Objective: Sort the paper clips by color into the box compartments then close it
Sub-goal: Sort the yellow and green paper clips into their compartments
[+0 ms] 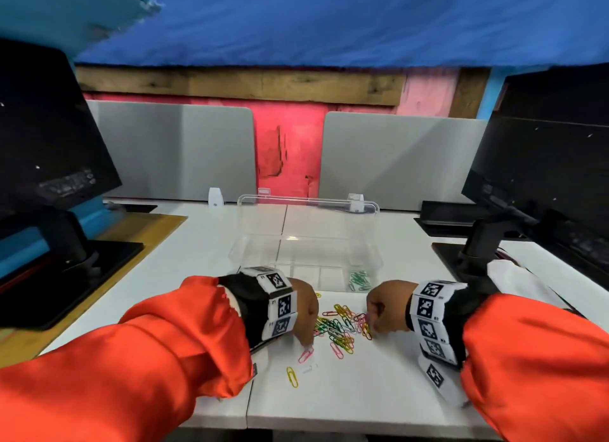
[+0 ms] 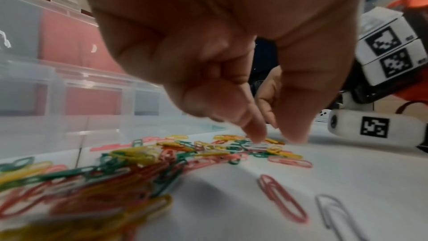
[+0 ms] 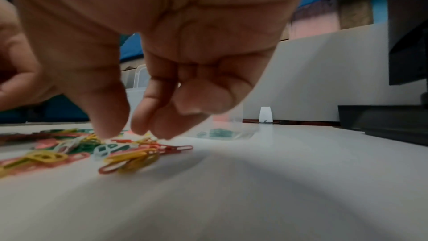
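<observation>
A heap of mixed paper clips is spread on the white counter, just in front of the clear box, whose lid is raised. Green clips are seen in its near right compartment. The left hand and right hand are lowered onto the heap's opposite sides, fingers curled down to the clips; whether anything is pinched cannot be told. A pink clip, a white clip and a yellow clip are left apart near the left hand.

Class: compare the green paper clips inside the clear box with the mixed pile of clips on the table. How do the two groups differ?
The green paper clips are one colour; the mixed pile is yellow, pink, green, red and white. The green clips lie in a compartment of the clear box; the pile lies loose on the table. Both are small wire clips.
</observation>
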A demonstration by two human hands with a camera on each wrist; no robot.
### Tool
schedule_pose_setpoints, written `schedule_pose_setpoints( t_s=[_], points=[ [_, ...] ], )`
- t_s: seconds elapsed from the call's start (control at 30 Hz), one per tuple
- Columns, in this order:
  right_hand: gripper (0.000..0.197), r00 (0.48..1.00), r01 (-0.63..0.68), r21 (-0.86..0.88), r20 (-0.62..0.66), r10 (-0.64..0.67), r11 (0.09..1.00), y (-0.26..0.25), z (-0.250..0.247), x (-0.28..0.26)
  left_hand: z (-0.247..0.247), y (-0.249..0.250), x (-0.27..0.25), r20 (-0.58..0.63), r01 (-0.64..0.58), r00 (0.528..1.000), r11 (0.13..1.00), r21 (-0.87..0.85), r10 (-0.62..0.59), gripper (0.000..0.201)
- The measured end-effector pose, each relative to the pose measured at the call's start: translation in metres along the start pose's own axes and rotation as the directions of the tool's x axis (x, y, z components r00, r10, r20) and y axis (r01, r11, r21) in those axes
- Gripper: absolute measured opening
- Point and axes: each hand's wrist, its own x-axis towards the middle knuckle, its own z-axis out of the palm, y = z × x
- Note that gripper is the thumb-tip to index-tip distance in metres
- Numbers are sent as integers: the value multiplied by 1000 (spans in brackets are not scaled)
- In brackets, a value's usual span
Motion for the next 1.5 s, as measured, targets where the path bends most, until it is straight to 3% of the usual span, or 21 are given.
schedule_pose_setpoints(
  t_s=[0.17, 0.3, 0.37, 0.5, 0.6, 0.77, 1.0, 1.23, 1.4, 1.5],
  points=[
    [26, 993, 63, 64, -100, -57, 996, -3, 7, 2, 2, 10, -5, 44, -45, 998, 997, 69, 42, 20],
    [21, 990, 137, 99, -53, -132, 986, -9, 9, 4, 6, 16, 1, -35, -137, 990, 989, 57, 139, 32],
    [15, 992, 123, 45, -38, -121, 991, -10, 8, 4, 6, 23, 5, -55, -196, 978, 978, 66, 200, 36],
    [22, 997, 71, 28, 5, -71, 997, -2, 3, 7, 1, 36, 18, -33, -241, 969, 969, 51, 243, 37],
    [13, 1000, 20, 21, 0, -20, 1000, 2, 4, 10, 3, 39, 27, -18, -226, 973, 972, 70, 228, 38],
    [21, 998, -56, 47, 3, 56, 997, 2, 9, 17, 11, 41, 34, -14, -205, 978, 972, 114, 208, 35],
    [16, 998, -54, 124, 32, 51, 991, 2, 10, 26, 7, 35, 44, 32, -243, 970, 966, 92, 241, 29],
    [4, 998, -45, 156, 57, 36, 987, 6, 10, 26, 8, 23, 44, 14, -189, 982, 982, -9, 189, 29],
    [22, 997, -32, 83, 70, 26, 996, 5, 10, 30, 10, 20, 41, 17, -189, 982, 982, 4, 189, 31],
    [12, 996, -22, 49, 90, 17, 999, 5, 9, 29, 11, 20, 44, 23, -191, 981, 982, 3, 191, 30]
  ],
)
